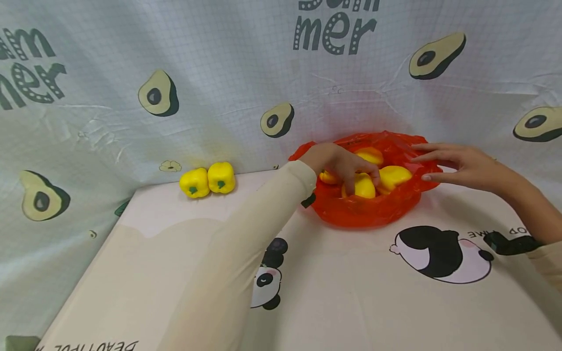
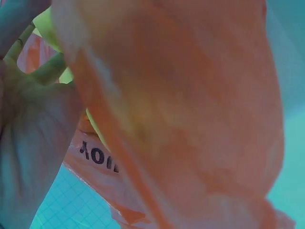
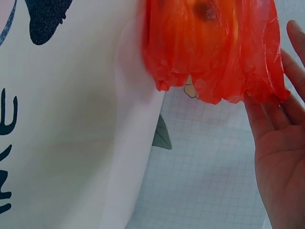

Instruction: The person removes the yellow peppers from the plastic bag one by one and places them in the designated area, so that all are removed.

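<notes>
A red plastic bag (image 1: 364, 214) stands with its mouth open near the back of the table. Several smooth, rounded yellow pieces of produce (image 1: 395, 176) lie inside it. My left hand (image 1: 335, 163) reaches over the bag's left rim, thumb and fingers bent down around one yellow piece of produce (image 1: 365, 187). In the left wrist view, red film covers most of the picture. At the bag's right side, my right hand (image 1: 465, 165) touches the rim with outstretched fingers; the right wrist view has its fingertips partly behind the film.
Two yellow bell peppers (image 1: 208, 180) sit side by side at the table's back left, by the wall covering (image 1: 210, 97) with printed avocados. The pale tablecloth (image 1: 333, 292) carries panda drawings and lettering. My left sleeve (image 1: 228, 263) crosses over the table's middle.
</notes>
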Action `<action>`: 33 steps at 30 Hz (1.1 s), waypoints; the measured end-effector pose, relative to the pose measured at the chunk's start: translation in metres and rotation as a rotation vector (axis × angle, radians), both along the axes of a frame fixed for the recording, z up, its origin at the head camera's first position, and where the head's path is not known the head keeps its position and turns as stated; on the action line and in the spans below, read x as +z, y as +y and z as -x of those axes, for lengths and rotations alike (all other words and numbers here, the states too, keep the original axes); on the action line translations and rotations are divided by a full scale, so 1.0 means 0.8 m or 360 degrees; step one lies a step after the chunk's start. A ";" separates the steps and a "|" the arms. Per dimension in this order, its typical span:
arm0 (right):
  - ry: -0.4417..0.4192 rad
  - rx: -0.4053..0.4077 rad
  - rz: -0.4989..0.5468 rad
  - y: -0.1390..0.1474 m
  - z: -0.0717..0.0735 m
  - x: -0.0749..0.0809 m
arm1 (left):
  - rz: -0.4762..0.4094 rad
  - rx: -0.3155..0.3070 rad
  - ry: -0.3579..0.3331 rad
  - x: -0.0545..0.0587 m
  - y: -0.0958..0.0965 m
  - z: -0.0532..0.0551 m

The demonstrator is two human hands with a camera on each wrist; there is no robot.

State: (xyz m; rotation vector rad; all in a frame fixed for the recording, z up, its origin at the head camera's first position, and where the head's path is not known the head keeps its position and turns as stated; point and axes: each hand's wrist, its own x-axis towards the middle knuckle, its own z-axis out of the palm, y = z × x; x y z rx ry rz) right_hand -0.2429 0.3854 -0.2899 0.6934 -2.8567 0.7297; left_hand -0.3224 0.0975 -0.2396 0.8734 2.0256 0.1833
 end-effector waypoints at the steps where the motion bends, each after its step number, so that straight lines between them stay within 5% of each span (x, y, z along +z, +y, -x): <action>1: 0.0003 0.0004 -0.0002 0.000 0.000 0.000 | 0.0016 -0.0006 0.0013 -0.001 0.000 0.001; 12: -0.0019 -0.0032 -0.0022 -0.004 -0.002 -0.003 | 0.0055 -0.0142 0.0185 -0.011 -0.007 0.008; 27: -0.0001 -0.0001 0.0013 -0.003 -0.004 0.001 | -0.0325 -0.0004 0.0134 0.026 -0.031 0.023; 33: -0.0010 0.0000 0.0030 -0.002 -0.005 0.001 | -0.0400 -0.0009 0.0175 0.041 -0.046 0.015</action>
